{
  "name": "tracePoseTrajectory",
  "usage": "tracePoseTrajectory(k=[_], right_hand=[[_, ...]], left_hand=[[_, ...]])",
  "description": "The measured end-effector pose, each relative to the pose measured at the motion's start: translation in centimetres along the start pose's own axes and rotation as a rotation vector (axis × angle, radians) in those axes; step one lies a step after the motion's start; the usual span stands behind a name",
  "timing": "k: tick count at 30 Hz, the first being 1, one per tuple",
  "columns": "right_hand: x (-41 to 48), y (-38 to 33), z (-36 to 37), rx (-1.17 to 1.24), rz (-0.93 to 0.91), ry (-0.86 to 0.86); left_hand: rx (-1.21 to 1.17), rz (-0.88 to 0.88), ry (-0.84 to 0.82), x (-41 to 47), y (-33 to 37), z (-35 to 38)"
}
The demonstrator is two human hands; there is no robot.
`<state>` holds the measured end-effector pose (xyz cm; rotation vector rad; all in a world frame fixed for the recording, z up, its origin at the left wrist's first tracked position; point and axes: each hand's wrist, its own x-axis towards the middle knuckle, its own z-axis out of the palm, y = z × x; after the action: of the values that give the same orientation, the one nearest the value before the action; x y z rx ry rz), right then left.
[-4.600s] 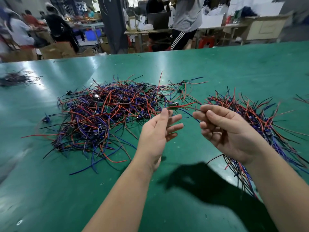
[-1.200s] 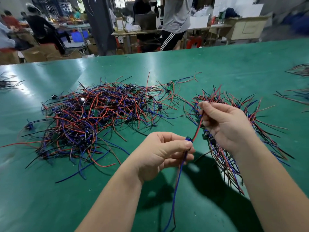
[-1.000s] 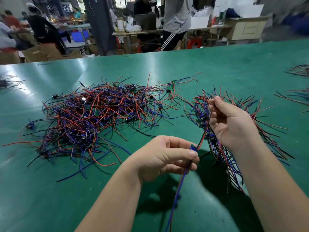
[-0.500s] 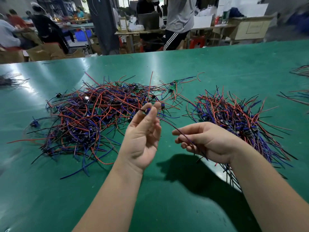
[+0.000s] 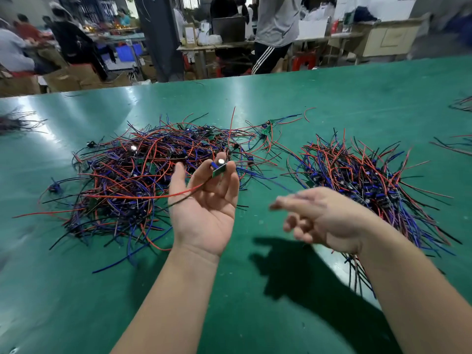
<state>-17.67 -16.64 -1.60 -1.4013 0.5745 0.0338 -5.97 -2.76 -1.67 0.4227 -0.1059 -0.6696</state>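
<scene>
Observer A: Board position, please, for the log.

Observer B: Left hand palm-up above the surface. Its fingers are bent in at the tips and pinch one wired board, silver-topped capacitor facing up. The red lead and a dark one trail off to the left of the fingers, across the palm edge and down into the tangled heap.

A: Right hand?

B: Right hand sits to the right of the fingers and lower, smeared by blur. Fingers look loosely curled, index forward. Cannot tell whether it has a thin wire or nothing.

A: Step in hand, as you judge it?

B: Freeing this one board from the heap, presumably bound for the sorted pile, well right of the fingers, where the leads lie more or less one way.

A: Advice for doing it cleanly?

B: Keep the pinch on the board edges, not on the capacitor. Run the right hand along the leads from the board outward, so they slide out of the heap instead of dragging neighbours with them. Pull slowly; if the red lead snags, lift rather than tug, since the solder joints look like the weak point. Gather the leads straight before laying the board down, aligned with the pile.
</scene>
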Motion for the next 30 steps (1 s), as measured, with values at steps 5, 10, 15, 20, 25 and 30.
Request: tracePoseTrajectory(k=[5, 10, 15, 20, 25, 30], right_hand=[[0.4, -1.1, -1.3, 0.53, -0.185, 0.393], [0.3, -0.1, 0.1, 0.213, -0.149, 0.07], [0.4, 0.3, -0.3, 0.161, -0.181, -0.026], [0.6, 0.1, -0.7, 0.164, -0.243, 0.124], [0.6, -0.8, -2.8, 0.472, -0.362, 0.447], [0.8, -0.5, -2.9, 0.588, -0.456, 0.497]], left_hand=[[0.544, 0.269, -0.103, -0.1, -2.0, 0.0], [1.123, 0.372, -0.31, -1.2, -3.8, -0.6], [1.149, 0.218, -0.457, -1.5, -3.4, -0.6], [1.198, 0.021, -0.358, -1.6, -3.6, -0.9], [1.276, -0.401, -0.412, -1.9, -3.6, -1.7], [1.259, -0.43, -0.505, -1.9, -3.2, -1.5]])
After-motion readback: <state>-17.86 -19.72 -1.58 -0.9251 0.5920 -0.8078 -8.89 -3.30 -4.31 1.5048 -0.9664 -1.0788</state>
